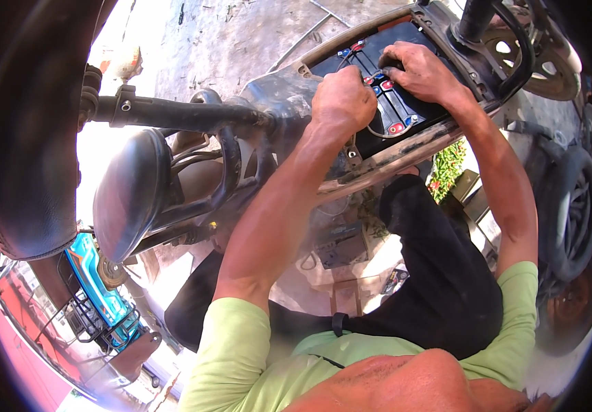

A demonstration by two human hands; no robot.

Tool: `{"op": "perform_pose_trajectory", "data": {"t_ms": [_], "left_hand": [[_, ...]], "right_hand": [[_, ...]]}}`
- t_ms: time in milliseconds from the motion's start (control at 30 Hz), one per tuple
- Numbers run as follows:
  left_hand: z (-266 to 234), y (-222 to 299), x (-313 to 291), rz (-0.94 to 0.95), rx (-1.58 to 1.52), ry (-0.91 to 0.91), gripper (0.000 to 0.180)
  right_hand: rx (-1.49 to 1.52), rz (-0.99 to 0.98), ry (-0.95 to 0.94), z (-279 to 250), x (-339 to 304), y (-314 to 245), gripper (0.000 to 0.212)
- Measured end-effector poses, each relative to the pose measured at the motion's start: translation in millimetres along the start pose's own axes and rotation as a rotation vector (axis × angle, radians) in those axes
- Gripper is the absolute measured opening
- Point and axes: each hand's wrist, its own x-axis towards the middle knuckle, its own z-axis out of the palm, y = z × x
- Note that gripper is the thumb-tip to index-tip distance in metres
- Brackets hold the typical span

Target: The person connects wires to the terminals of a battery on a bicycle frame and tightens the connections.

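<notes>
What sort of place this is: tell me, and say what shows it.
Probably an open-air vehicle repair spot: a wired battery pack lies exposed in an open compartment, a black wheel shows at the right, and the pale ground looks sunlit.

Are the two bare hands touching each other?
Apart. The head view shows red and blue caps in the gap between the left hand and right hand.

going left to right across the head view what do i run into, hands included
Black stitched pad → rounded grey pad → left hand → right hand → pale wheel at the upper right. Overlapping things are left out.
</notes>
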Motion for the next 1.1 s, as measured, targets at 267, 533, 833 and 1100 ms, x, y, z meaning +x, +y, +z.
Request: {"op": "perform_pose_trajectory", "data": {"t_ms": [267, 533, 833, 1100], "left_hand": [[-0.2, 0.1, -1.8, 0.004, -0.029, 0.007, 0.033], [-0.7, -2.5, -2.7, 0.003, -0.065, 0.009, 0.035], [-2.7, -3.1, -4.8, -0.005, -0.113, 0.015, 0.037], [0.7, -14.1, -7.7, 0.169, -0.078, 0.101, 0.037]], "right_hand": [[-0.020, -0.034, 0.095, 8.6, -2.7, 1.5, 0.022], [-0.096, 0.097, -0.055, -0.1, 0.5, -5.7, 0.021], [-0.072, 0.065, -0.018, 0.2, -0.6, -6.1, 0.019], [0.026, 0.007, 0.087, 7.6, -2.6, 0.4, 0.019]]}}
